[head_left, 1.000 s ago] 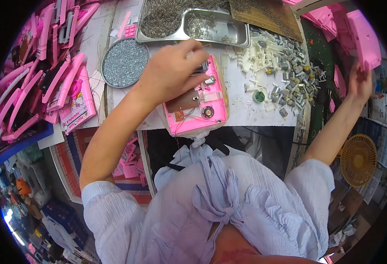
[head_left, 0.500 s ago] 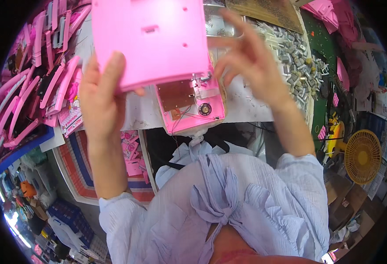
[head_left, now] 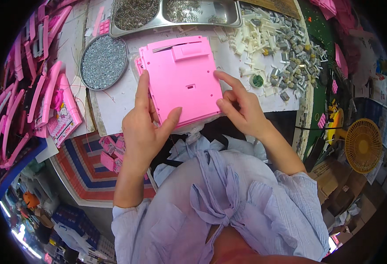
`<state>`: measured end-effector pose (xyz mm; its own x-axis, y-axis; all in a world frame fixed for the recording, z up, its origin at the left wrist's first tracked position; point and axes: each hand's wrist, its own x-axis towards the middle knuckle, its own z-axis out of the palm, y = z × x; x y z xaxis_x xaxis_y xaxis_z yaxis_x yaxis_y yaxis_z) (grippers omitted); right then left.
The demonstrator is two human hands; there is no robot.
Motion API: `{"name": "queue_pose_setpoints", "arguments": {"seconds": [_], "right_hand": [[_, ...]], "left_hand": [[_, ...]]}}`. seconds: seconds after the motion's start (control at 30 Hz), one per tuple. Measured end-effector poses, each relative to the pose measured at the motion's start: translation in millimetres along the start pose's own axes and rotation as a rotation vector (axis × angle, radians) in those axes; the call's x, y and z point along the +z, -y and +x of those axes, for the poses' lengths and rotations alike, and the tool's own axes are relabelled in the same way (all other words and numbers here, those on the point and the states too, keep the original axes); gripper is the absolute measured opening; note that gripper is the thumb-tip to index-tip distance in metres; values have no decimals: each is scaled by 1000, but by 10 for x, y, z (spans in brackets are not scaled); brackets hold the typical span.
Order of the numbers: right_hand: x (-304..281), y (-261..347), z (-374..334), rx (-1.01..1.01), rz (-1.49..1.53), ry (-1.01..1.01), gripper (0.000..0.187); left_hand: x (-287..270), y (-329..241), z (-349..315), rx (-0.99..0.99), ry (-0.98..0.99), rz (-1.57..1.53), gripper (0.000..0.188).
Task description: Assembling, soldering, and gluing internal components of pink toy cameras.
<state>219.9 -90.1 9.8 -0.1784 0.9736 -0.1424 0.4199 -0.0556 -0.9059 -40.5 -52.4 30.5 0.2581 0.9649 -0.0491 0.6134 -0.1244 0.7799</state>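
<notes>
The pink panel [head_left: 184, 99], at the white tabletop's [head_left: 114, 112] front edge, looks like light, stiff, slick plastic, best held by its sides. The left hand [head_left: 147, 121] grips its left side, thumb over the face; the right hand's [head_left: 245, 108] curled fingers meet the right edge, their grip unclear. Shiny metal bits [head_left: 104, 60] lie leftward.

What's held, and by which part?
Pink plastic cover, by its edges: left hand at the lower left, right hand on the right side.

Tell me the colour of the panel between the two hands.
The panel is bright pink, best seen in the head view.
</notes>
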Motion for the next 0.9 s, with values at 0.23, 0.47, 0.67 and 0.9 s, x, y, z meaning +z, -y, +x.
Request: {"name": "queue_pose_setpoints", "arguments": {"seconds": [0.23, 0.47, 0.67, 0.9], "right_hand": [[-85, 35, 201, -135, -209, 126, 59], [-176, 144, 291, -193, -484, 246, 62], [-163, 6, 283, -287, -421, 217, 64], [-73, 253, 280, -234, -839, 267, 57]], "left_hand": [[38, 104, -159, -37, -32, -182, 80], [114, 44, -325, -66, -112, -32, 68], [111, 88, -346, -85, -112, -76, 67], [261, 207, -435, -85, -167, -85, 60]]}}
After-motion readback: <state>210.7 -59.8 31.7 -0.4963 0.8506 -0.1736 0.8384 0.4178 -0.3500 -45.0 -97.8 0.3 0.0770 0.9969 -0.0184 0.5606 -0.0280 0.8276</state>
